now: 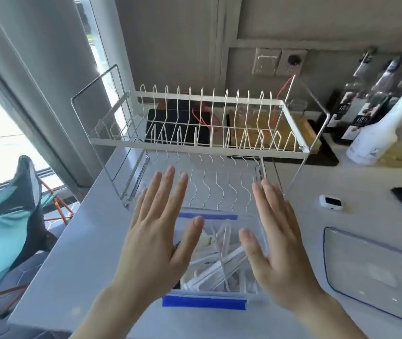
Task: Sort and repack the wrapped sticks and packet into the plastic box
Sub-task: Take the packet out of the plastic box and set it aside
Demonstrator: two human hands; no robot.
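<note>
1. Both hands are seen closest to the lens, spread flat with fingers wide and nothing held: the left hand (157, 237) over the box's left wall, the right hand (272, 243) over its right wall. Whether the palms are touching the rim can't be told.
2. Framed between them is the clear plastic box (207, 217), set on the pale counter (300, 216) with blue latches at the near and far ends. Looks like the hands are poised either side so it can be steadied or gripped, though that's just a guess.
3. Inside the box, the wrapped sticks (222, 263) are piled loosely, crossing each other at angles. An exact count can't be made, as several overlap and some are hidden by the hands; more than five, probably.
4. One flat packet (206, 241) with dark print is glimpsed beside the left thumb, against the box's left side.
5. One lid (375, 270), clear with a blue edge, is parked on the counter to the right, well apart, presumably kept out of the way until packing's done.
6. Behind the box, one two-tier wire dish rack (195, 140) is left empty.
</note>
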